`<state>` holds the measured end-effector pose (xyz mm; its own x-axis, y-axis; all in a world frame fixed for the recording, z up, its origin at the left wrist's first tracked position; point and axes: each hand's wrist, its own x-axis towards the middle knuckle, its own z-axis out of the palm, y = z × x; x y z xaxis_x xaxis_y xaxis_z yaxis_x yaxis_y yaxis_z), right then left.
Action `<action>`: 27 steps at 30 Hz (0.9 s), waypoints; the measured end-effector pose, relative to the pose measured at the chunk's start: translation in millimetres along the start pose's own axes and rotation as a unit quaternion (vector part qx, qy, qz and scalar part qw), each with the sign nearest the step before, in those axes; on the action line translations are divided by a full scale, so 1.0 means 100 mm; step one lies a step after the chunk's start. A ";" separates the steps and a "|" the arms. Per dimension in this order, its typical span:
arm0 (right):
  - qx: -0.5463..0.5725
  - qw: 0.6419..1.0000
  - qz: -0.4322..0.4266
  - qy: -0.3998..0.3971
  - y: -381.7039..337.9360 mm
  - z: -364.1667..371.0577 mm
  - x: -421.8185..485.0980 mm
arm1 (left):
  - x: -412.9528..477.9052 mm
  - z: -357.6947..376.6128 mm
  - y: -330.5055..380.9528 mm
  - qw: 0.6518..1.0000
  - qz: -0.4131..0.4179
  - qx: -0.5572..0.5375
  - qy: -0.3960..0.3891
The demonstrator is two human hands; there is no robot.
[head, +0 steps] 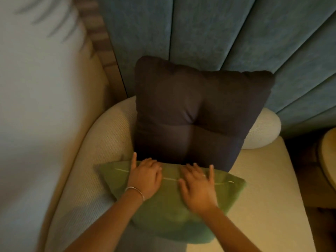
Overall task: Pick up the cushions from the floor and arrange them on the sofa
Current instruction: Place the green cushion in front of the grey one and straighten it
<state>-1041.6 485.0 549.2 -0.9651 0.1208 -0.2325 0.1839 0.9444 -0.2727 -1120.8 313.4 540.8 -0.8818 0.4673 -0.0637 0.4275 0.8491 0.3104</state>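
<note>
While your left hand (145,177) and right hand (197,186) are pressing flat, fingers spread, gripping nothing | green cushion (169,213) is lying under both palms, long axis left-right | dark cushion (196,113) is leaning just beyond your fingertips | sofa (263,206) seat is carrying both.

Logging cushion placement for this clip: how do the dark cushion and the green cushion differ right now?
The dark cushion stands upright against the sofa back, with a tufted centre; the green cushion lies lower in front, overlapping its base, with a zip along its top. No hand touches the dark cushion; the left hand and right hand both rest on the green one. Both are on the sofa.
</note>
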 end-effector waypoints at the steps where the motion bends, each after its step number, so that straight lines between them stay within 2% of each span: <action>1: -0.013 0.999 0.038 -0.002 0.22 -0.03 -0.02 | -0.01 -0.03 -0.16 1.000 -0.002 0.009 0.006; 5: -0.020 0.974 0.217 -0.066 0.97 -0.08 -0.19 | -0.04 -0.20 -0.67 0.999 -0.043 0.020 0.005; 6: 0.032 0.963 0.257 -0.076 1.05 -0.05 -0.25 | -0.06 -0.20 -0.75 0.998 -0.053 0.008 0.028; 7: 0.131 0.942 0.300 -0.071 1.07 -0.04 -0.32 | -0.08 -0.18 -0.81 0.995 -0.076 -0.022 0.062; 8: 0.286 0.893 0.344 -0.049 1.03 -0.06 -0.37 | -0.12 -0.13 -0.85 0.985 -0.122 -0.071 0.099; 9: 0.445 0.811 0.379 -0.032 0.97 -0.02 -0.41 | -0.17 -0.11 -0.87 0.958 -0.201 -0.157 0.134; 10: 0.570 0.723 0.391 -0.018 0.91 0.07 -0.46 | -0.22 -0.09 -0.87 0.899 -0.298 -0.267 0.177; 11: 0.651 0.657 0.380 -0.005 0.84 0.16 -0.51 | -0.29 -0.06 -0.86 0.821 -0.382 -0.364 0.218; 12: 0.689 0.625 0.366 0.005 0.76 0.22 -0.54 | -0.35 -0.03 -0.83 0.750 -0.432 -0.441 0.237; 13: 0.704 0.609 0.365 0.009 0.68 0.25 -0.55 | -0.39 0.00 -0.77 0.702 -0.450 -0.499 0.237; 15: 0.711 0.591 0.382 0.013 0.62 0.25 -0.49 | -0.38 0.01 -0.60 0.658 -0.436 -0.580 0.202; 17: 0.703 0.598 0.385 -0.003 0.68 0.16 -0.38 | -0.29 -0.07 -0.47 0.667 -0.387 -0.614 0.168; 20: 0.691 0.601 0.401 -0.020 0.85 0.05 -0.29 | -0.17 -0.13 -0.37 0.717 -0.336 -0.598 0.124; 23: 0.673 0.599 0.431 -0.034 0.86 0.15 -0.33 | -0.12 -0.07 -0.35 0.758 -0.338 -0.548 0.103; 27: 0.649 0.613 0.449 -0.038 0.78 0.30 -0.28 | -0.06 0.00 -0.45 0.782 -0.353 -0.505 0.099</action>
<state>-994.9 546.1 506.0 -0.3629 0.3521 -0.8628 0.6761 -0.5377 -0.5038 -1134.4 272.5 527.2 -0.8836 -0.1609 -0.4397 -0.4658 0.2050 0.8608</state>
